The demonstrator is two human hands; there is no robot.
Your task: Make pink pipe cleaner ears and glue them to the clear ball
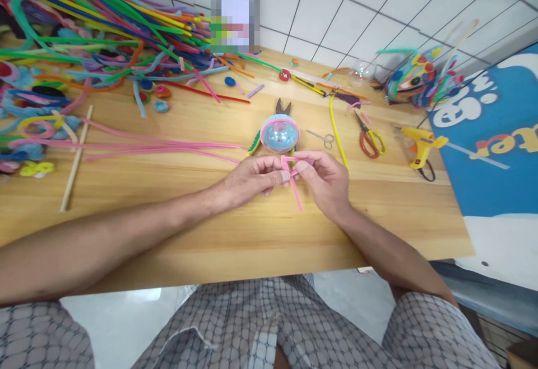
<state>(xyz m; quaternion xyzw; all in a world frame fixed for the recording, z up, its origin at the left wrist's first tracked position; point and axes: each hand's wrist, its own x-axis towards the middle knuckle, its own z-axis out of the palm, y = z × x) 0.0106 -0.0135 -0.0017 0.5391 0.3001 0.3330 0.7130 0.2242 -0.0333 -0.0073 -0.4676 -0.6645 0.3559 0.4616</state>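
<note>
Pink pipe cleaner bent, pinched between both hands at near-centre of wooden table; left hand fingertips clamped on its left side, right hand closed on its right; clear dome with pink rim just beyond; small scissors, yellow glue gun farther right.

Wooden table carries a clear dome with pink rim near centre. Just right of the dome: small scissors, a yellow pipe cleaner, red-handled scissors, then a glue gun. Left of the dome: long pink pipe cleaners, a wooden stick.
</note>
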